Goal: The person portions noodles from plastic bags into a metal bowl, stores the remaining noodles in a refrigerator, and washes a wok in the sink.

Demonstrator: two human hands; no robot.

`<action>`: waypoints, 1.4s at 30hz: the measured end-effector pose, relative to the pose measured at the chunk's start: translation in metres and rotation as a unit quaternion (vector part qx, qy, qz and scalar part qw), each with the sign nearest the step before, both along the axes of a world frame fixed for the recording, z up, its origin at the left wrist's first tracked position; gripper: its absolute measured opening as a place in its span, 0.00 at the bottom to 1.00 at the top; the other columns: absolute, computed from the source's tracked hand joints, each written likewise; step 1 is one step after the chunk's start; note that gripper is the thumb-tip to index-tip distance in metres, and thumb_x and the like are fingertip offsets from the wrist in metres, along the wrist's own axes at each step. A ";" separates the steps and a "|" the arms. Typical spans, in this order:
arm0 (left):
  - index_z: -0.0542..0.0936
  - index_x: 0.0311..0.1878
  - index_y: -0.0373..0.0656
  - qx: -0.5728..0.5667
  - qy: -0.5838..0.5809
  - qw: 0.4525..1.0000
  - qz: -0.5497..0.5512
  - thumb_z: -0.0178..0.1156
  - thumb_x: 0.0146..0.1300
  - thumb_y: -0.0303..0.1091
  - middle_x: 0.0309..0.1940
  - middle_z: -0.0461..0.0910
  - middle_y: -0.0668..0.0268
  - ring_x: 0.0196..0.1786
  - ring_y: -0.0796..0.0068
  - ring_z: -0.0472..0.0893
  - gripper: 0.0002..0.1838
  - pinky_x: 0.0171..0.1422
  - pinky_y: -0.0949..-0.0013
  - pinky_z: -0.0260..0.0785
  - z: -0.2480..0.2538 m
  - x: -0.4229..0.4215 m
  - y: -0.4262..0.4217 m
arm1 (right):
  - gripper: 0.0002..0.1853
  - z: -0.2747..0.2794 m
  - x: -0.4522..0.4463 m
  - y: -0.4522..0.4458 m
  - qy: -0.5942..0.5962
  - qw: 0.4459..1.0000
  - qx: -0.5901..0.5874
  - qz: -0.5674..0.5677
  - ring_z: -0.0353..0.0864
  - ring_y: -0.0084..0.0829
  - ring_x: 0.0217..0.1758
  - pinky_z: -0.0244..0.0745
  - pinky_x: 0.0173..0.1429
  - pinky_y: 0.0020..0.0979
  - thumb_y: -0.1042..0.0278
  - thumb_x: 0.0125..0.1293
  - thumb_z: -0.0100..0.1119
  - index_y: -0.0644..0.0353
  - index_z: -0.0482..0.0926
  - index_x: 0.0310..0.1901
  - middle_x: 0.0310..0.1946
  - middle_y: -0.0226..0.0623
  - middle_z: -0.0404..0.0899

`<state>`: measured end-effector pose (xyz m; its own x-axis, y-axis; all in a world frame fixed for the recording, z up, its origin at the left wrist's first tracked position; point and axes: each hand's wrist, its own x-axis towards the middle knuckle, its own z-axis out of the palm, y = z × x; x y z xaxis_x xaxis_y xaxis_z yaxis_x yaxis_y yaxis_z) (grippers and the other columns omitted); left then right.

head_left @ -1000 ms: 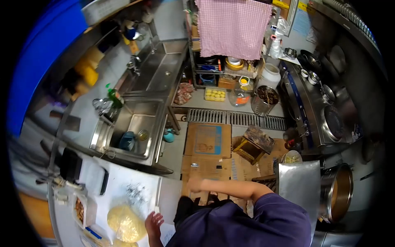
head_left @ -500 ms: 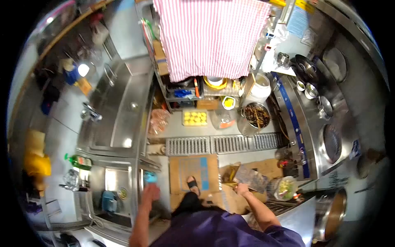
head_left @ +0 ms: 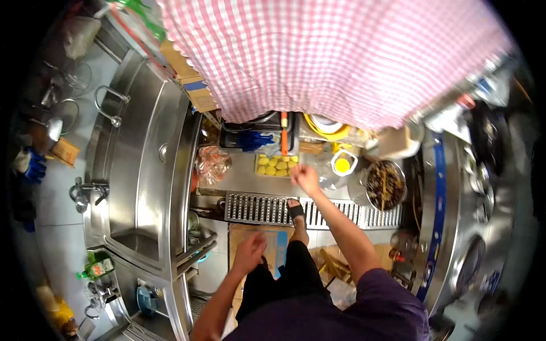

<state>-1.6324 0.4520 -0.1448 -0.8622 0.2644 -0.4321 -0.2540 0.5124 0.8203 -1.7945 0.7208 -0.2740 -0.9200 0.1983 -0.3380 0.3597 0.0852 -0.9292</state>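
Observation:
My right hand (head_left: 307, 179) reaches forward over the floor, its fingers loosely bent and slightly apart, with nothing seen in it. Just beyond it, on the floor, sits a shallow tray of yellow, rounded pieces (head_left: 272, 166) that look like peeled potatoes. A clear plastic container (head_left: 330, 181) is close by on the right, partly behind a white tub with yellow contents (head_left: 342, 165). My left hand (head_left: 250, 252) hangs low over the cardboard on the floor (head_left: 274, 238). Its fingers are partly curled, a little blurred, and appear to hold nothing.
Steel sinks (head_left: 142, 142) run along the left. A pot of dark contents with a stick (head_left: 385, 184) stands right of the drain grate (head_left: 261, 208). Pink checked cloth (head_left: 318, 57) hangs over a shelf ahead. A steel counter with a blue strip (head_left: 435, 210) lines the right.
I have stepped forward, so the tray and shelf are closer. My right hand has left the cardboard area at right and moved up near the tray. My left hand has swung inward from the sink.

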 end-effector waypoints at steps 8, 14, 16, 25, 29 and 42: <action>0.74 0.60 0.34 -0.010 -0.182 0.977 0.112 0.63 0.63 0.32 0.41 0.84 0.53 0.43 0.64 0.85 0.23 0.49 0.65 0.77 -0.058 -0.006 0.043 | 0.26 -0.164 -0.330 -0.035 -0.127 0.957 -0.054 -0.254 0.83 0.33 0.40 0.80 0.35 0.34 0.53 0.65 0.63 0.55 0.71 0.61 0.47 0.39 0.82; 0.76 0.58 0.39 0.006 -0.193 0.967 0.168 0.59 0.69 0.39 0.44 0.84 0.58 0.42 0.68 0.85 0.18 0.47 0.64 0.78 -0.040 -0.063 0.048 | 0.25 -0.128 -0.318 -0.043 -0.103 0.895 -0.317 -0.297 0.80 0.29 0.38 0.76 0.31 0.28 0.56 0.66 0.62 0.49 0.69 0.63 0.47 0.33 0.79; 0.76 0.57 0.39 0.002 -0.126 0.972 0.198 0.60 0.69 0.38 0.42 0.84 0.58 0.40 0.71 0.84 0.18 0.44 0.67 0.78 -0.045 -0.080 0.043 | 0.23 -0.119 -0.297 -0.036 -0.077 0.894 -0.335 -0.286 0.79 0.27 0.36 0.74 0.30 0.26 0.58 0.66 0.62 0.49 0.69 0.61 0.45 0.32 0.78; 0.74 0.60 0.37 0.027 -0.137 0.921 0.365 0.62 0.67 0.30 0.42 0.83 0.56 0.46 0.64 0.84 0.19 0.48 0.62 0.79 -0.017 -0.024 -0.003 | 0.13 0.010 -0.081 -0.047 -0.175 0.934 -0.252 -0.182 0.70 0.17 0.25 0.63 0.21 0.18 0.72 0.64 0.58 0.49 0.72 0.49 0.33 0.24 0.75; 0.75 0.58 0.35 0.003 -0.110 0.897 0.427 0.61 0.66 0.31 0.39 0.85 0.59 0.43 0.69 0.84 0.19 0.48 0.67 0.77 -0.002 0.052 -0.028 | 0.14 0.037 -0.018 -0.064 -0.278 0.937 -0.203 0.058 0.78 0.27 0.32 0.73 0.30 0.26 0.77 0.59 0.56 0.57 0.72 0.48 0.34 0.33 0.78; 0.74 0.60 0.43 -0.016 0.003 0.745 0.666 0.52 0.63 0.23 0.40 0.82 0.62 0.41 0.68 0.82 0.21 0.45 0.65 0.76 0.047 0.460 -0.167 | 0.12 0.357 -0.033 -0.440 0.630 0.620 0.257 0.391 0.82 0.53 0.34 0.78 0.38 0.47 0.81 0.53 0.57 0.64 0.78 0.41 0.34 0.48 0.82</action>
<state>-1.1722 0.2850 -0.0982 -0.3523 -0.8391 -0.4145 -0.5506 -0.1723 0.8168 -1.8272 0.2813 0.0829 -0.2720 -0.6913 0.6694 -0.9620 0.1768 -0.2083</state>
